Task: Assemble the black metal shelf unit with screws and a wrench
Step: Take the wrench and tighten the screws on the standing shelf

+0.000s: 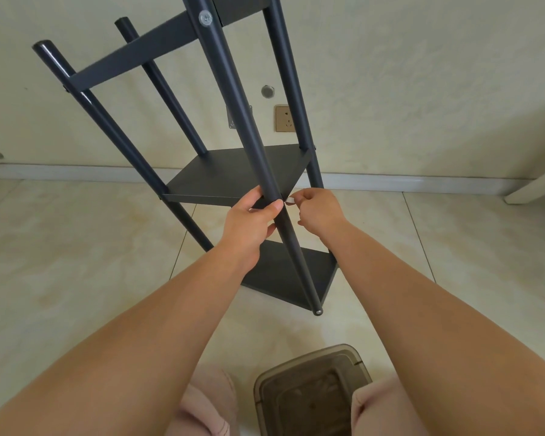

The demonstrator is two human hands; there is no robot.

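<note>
The black metal shelf unit stands on the tiled floor in front of me, with four round posts and several flat shelves. My left hand grips the nearest post right where it meets the middle shelf. My right hand pinches a small silvery tool or screw against the right side of that post, at the shelf's corner. What the small part is exactly, I cannot tell. The lowest shelf lies below my hands.
A brown translucent plastic box sits on the floor between my knees. Behind the unit is a pale wall with a socket and a white skirting board. A white furniture leg stands at the far right.
</note>
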